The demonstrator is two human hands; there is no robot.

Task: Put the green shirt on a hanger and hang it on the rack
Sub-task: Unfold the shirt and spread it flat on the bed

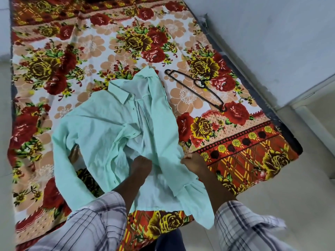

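A: Down on the bed (90, 42), flowered sheet from end to end. Lying at the near end: green shirt (108, 127), rumpled, front open, collar pointing away.
B: And clamped on its right edge, right hand (193, 163), fingers curled tight into the fabric.
A: Left hand (140, 166)?
B: Pushed in at the middle of the shirt, back of the hand showing, fingers buried under a fold. Impossible to say whether grasping or slack.
A: Checked sleeves (87, 223) on both forearms, coming in from the bottom.
B: Off to the right of the collar, black hanger (199, 85), flat on the sheet, just beside the shirt, not touching it.
A: One shirt sleeve trailing down past the near edge of the bed, right beside the right forearm.
B: Pale floor (272, 178) to the right of the bed, plain wall beyond.
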